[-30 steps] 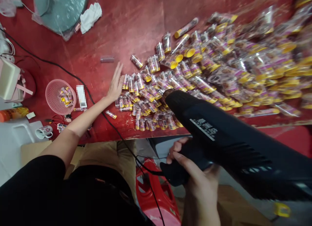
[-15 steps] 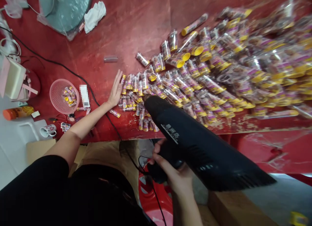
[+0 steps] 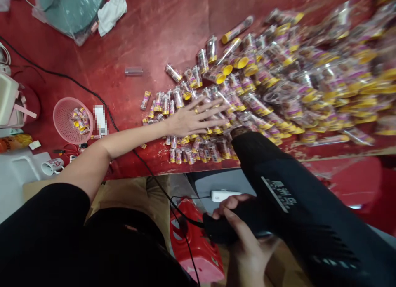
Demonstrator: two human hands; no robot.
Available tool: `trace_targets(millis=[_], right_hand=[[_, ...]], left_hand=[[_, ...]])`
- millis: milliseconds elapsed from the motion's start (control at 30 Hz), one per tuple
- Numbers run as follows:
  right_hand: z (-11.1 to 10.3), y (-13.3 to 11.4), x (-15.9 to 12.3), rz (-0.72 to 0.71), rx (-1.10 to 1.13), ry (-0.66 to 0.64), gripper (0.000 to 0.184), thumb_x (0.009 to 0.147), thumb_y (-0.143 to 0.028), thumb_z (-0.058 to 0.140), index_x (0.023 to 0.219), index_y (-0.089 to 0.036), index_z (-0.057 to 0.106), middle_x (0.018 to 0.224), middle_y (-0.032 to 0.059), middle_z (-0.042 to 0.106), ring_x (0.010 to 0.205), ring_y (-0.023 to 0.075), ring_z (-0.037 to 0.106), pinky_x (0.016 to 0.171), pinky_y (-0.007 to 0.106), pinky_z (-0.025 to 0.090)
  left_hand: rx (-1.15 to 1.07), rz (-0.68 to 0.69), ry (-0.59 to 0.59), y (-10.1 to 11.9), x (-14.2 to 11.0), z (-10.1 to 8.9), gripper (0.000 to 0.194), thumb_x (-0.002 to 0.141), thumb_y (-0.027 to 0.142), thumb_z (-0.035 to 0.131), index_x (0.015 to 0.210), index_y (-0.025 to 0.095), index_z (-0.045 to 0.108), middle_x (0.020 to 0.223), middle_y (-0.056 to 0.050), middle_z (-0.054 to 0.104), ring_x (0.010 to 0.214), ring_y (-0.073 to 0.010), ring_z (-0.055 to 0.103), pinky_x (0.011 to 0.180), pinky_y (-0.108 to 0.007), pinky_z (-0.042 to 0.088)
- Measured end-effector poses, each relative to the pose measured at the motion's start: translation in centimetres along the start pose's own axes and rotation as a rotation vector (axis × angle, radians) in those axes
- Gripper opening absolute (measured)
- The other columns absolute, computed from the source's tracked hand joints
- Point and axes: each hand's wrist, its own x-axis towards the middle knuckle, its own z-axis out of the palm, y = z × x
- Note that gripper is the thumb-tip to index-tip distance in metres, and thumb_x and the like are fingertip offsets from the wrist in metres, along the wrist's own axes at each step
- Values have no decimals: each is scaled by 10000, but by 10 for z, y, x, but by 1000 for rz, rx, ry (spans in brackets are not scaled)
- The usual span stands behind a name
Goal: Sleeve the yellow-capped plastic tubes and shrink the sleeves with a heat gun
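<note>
Head — pink basket (image 3: 59, 122) of tubes (image 3: 79, 121), left grip (image 3: 190, 122) open, right grip (image 3: 244, 233) clutching heat gun (image 3: 278, 188)

We had bare red worktop (image 3: 161, 31) free on the far side, left of the heaped plastic tubes (image 3: 293, 81), so a hand could pass there, with only one loose tube (image 3: 133, 71) lying in the way. Our left hand (image 3: 185, 124) lay spread over the tubes, which blocked any low path rightward. On the near side, the black heat gun (image 3: 272, 184) in our right hand (image 3: 247, 241) crowded the worktop edge, and a black cable (image 3: 77, 81) crossed the left side.
</note>
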Motion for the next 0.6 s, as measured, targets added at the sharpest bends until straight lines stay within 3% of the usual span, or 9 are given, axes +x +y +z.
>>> trace_targets(millis=[167, 300, 400, 500, 600], right_hand=[[16, -5, 17, -15, 43, -55, 351, 678, -204, 878, 944, -199, 649, 801, -31, 619, 579, 108, 614, 536, 259, 549], [32, -8, 33, -10, 88, -98, 366, 671, -209, 876, 962, -205, 655, 804, -35, 634, 566, 103, 602, 519, 251, 531], [41, -14, 42, -8, 67, -135, 371, 676, -206, 879, 977, -207, 662, 832, -29, 645, 585, 104, 608, 522, 245, 522], [42, -23, 43, -19, 13, -167, 359, 692, -214, 873, 989, -203, 671, 845, -22, 647, 565, 102, 607, 506, 245, 520], [39, -29, 35, -38, 4, -145, 360, 709, -220, 864, 1009, -214, 666, 839, -32, 633, 559, 100, 612, 515, 246, 532]], left_hand=[[8, -99, 70, -55, 2, -5, 615, 1119, 459, 86, 1701, 270, 140, 1793, -16, -135, 1634, -327, -124, 1278, -680, -41], [-96, -161, 89, -88, -5, -7, 699, 1094, 567, 35, 1681, 250, 243, 1809, -41, 46, 1651, -326, 10, 1295, -639, 52], [-218, -269, 208, -99, -15, -15, 770, 1062, 672, 39, 1674, 264, 265, 1787, -47, 198, 1639, -325, 147, 1282, -633, 163], [-327, -427, 363, -105, -40, -27, 783, 1039, 731, 101, 1662, 308, 312, 1749, -13, 320, 1636, -300, 194, 1304, -592, 188], [-362, -653, 517, -108, -91, -30, 757, 1015, 761, 209, 1638, 366, 379, 1744, 26, 328, 1662, -268, 73, 1350, -554, 48]])
